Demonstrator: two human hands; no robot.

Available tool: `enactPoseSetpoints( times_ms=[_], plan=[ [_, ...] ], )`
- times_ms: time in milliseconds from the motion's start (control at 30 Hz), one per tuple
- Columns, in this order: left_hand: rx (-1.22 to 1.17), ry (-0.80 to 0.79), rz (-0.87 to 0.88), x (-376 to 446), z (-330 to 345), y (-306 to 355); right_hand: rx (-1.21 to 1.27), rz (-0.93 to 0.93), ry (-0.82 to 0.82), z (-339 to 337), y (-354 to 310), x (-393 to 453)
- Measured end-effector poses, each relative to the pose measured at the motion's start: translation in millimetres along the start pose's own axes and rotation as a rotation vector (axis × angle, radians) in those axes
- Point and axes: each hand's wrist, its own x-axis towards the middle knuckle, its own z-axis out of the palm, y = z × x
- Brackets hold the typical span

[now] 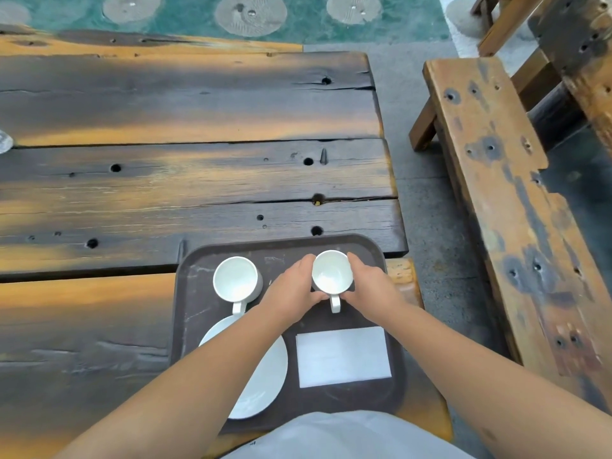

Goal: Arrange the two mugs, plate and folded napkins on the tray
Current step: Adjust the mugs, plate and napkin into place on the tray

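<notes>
A dark brown tray [367, 250] lies at the near edge of the wooden table. On its far right stands a white mug [332, 272], handle toward me. My left hand [291, 289] and my right hand [372, 286] cup it from either side, fingers curled round its wall. A second white mug [235, 279] stands upright at the tray's far left, handle toward me. A white plate [265, 376] sits at the near left, partly hidden by my left forearm. White folded napkins [342, 356] lie flat at the near right.
The dark plank table [185, 180] stretches away to the left and beyond the tray. A worn wooden bench [496, 193] stands to the right across a strip of grey floor. A glass object [5, 140] shows at the table's left edge.
</notes>
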Motion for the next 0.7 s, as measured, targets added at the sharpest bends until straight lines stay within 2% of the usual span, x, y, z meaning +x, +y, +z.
enactPoseSetpoints(
  times_ms=[700],
  plan=[
    [-0.059,0.02,0.015,-4.1,5.5,-4.1,0.001,0.035,-0.036,-0.3,-1.7,-2.4]
  ],
)
